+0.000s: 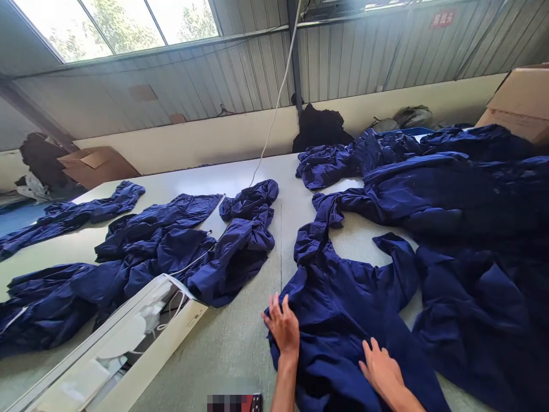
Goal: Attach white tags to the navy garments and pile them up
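Observation:
A navy blue garment (pixel 338 303) is spread on the pale table in front of me, its sleeves reaching away from me. My left hand (pixel 283 325) rests at the garment's left edge with its fingers spread. Lower and further right, my right hand (pixel 381 366) lies on the fabric, fingers apart and nothing gripped.
More navy garments lie left (pixel 150 229) and in a heap at right (pixel 450 200). A long open white box (pixel 171 343) holding plastic and cables is at lower left. A cord (pixel 281 91) hangs onto the table (pixel 206 174). Cardboard boxes (pixel 100 166) stand behind.

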Tool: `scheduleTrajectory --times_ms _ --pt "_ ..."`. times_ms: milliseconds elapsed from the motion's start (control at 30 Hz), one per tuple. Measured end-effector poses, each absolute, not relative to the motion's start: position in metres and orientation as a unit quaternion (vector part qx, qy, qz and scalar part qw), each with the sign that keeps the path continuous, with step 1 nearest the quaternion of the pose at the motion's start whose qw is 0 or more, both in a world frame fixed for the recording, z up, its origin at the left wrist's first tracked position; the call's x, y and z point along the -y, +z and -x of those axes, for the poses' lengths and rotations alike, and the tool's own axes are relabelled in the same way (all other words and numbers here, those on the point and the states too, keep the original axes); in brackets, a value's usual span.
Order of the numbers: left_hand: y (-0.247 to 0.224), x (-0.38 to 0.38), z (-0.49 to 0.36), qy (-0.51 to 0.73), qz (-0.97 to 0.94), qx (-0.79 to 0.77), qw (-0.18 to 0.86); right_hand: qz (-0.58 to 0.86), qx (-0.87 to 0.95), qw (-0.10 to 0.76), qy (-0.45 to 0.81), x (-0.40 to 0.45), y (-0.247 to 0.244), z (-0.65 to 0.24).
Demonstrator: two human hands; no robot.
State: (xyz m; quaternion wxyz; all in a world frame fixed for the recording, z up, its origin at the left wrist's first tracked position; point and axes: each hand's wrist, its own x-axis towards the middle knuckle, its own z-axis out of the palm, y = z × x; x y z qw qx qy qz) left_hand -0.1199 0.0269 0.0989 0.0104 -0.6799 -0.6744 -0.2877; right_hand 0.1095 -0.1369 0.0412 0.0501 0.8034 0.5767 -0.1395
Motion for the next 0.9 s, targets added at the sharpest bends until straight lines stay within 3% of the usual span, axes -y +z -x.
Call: scheduleTrajectory --times_ms 167,267,400,567,733,900 --pt "0.108 -0.076 0.052 -0.242 0.855 0.445 -0.115 -0.739 -0.645 -0.103 -0.164 0.045 0.084 -0.135" --pt "0.098 -0.114 0.023 -0.209 0.873 0.394 -0.196 -0.703 -0.678 -0.147 -0.159 -0.022 0.102 -0.139" --pt "0.076 -0.163 0.018 -0.211 0.819 0.474 -0.246 -0.663 -0.714 -0.128 -0.183 -0.097 0.101 -0.138" --pt "0.035 -0.179 0.049 -0.221 0.709 0.636 -0.212 -0.637 -0.741 -0.132 -0.167 -0.158 0.079 -0.139" --pt "0.008 -0.163 0.063 -0.263 0.677 0.662 -0.186 -0.600 -0.778 -0.136 -0.125 -0.200 0.061 -0.128" --pt "0.012 -0.162 0.061 -0.238 0.698 0.656 -0.162 -0.603 -0.781 -0.105 -0.126 -0.200 0.059 -0.111"
